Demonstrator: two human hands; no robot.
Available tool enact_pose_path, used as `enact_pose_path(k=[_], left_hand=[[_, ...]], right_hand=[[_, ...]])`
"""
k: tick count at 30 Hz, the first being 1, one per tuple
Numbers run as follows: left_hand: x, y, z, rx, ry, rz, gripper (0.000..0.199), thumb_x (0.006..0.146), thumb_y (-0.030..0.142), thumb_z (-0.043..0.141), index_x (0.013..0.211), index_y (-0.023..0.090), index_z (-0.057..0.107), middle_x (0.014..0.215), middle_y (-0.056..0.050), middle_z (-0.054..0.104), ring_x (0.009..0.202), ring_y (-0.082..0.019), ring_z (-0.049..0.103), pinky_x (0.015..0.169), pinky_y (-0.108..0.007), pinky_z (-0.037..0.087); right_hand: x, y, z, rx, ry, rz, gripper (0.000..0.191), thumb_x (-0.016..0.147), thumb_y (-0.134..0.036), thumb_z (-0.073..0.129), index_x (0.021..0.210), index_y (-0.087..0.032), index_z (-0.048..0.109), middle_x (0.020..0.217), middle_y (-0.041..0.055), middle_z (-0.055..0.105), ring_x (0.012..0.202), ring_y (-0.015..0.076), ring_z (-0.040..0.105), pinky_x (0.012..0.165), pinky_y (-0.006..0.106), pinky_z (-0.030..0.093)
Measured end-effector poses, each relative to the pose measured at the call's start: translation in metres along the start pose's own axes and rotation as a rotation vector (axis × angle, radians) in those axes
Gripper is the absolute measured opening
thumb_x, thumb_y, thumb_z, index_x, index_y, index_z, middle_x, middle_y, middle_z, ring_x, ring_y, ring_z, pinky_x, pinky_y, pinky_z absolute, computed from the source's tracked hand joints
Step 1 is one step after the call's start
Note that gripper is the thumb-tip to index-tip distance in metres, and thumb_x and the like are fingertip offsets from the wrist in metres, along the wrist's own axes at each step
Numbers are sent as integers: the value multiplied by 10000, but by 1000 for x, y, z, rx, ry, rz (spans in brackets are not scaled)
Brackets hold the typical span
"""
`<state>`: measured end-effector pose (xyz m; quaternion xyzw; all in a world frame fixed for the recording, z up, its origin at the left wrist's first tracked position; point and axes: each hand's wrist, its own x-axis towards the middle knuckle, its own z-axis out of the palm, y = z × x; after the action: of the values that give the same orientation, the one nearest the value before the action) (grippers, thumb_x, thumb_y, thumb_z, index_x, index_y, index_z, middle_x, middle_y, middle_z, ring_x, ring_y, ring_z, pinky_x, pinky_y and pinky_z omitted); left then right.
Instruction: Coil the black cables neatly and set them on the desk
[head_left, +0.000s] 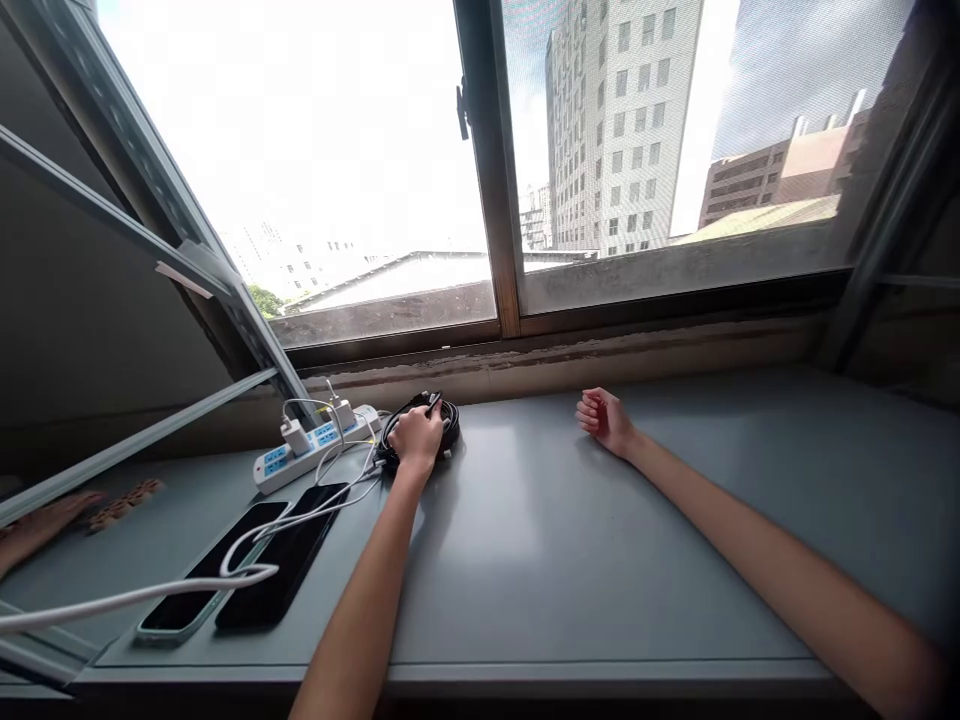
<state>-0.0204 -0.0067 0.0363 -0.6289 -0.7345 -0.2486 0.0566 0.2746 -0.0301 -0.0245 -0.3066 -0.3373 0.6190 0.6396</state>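
Stretched well forward, the left hand point(417, 438) has its fingers clamped on the black cable coil point(451, 424) beside the white power strip point(306, 457), while the right hand point(609, 422), well apart, holds palm inward over the grey tabletop point(525, 570), fingers curled together!

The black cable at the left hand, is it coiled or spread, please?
Coiled: round loops of the black cable show beside the left hand.
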Motion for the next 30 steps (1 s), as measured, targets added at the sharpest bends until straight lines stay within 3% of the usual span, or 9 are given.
enact_pose_path(k=[5,9,13,17,21,25,30], left_hand=[[2,-3,-14,-122,219,-150,585,894,528,161,1007,229,651,943,-117,685,880,-297,613,656,-352,400],[4,-2,-25,-377,439,-266,512,894,509,235,868,231,665,836,-69,688,762,-240,614,616,-309,376],[2,3,-33,-524,614,-163,473,912,442,272,726,204,635,666,-37,633,625,-170,562,585,-273,352],[-3,10,-47,-769,801,56,418,927,393,288,672,181,543,488,26,460,467,-105,437,541,-237,345],[-9,20,-68,-998,884,247,379,927,399,313,665,182,479,432,70,345,394,-78,343,474,-213,315],[-13,36,-86,-1159,886,295,379,916,435,343,656,185,462,422,83,303,364,-63,288,416,-210,256],[-16,63,-111,-1390,822,332,393,889,473,393,640,174,449,456,84,282,359,-44,253,359,-210,169]], right_hand=[[-1,0,1,0,4,9,378,683,-252,570,502,-191,244,447,-68,243,366,46,223,328,180,189],[-1,0,2,-17,3,4,392,724,-257,560,498,-191,247,448,-69,242,368,47,215,331,187,189],[1,1,0,-73,0,-6,424,851,-316,507,524,-185,270,458,-86,245,374,46,216,346,176,191],[4,8,0,-185,-5,-16,440,910,-375,475,549,-169,333,462,-96,275,366,38,240,351,165,222],[5,18,5,-359,-23,-63,420,877,-342,544,540,-153,382,448,-95,334,354,30,274,347,155,224],[0,19,20,-518,-61,-168,444,765,-423,627,467,-165,422,385,-68,368,331,48,293,341,191,215],[-11,-3,74,-653,-205,-281,485,756,-583,531,522,-158,561,416,-30,415,361,73,360,376,211,267]])
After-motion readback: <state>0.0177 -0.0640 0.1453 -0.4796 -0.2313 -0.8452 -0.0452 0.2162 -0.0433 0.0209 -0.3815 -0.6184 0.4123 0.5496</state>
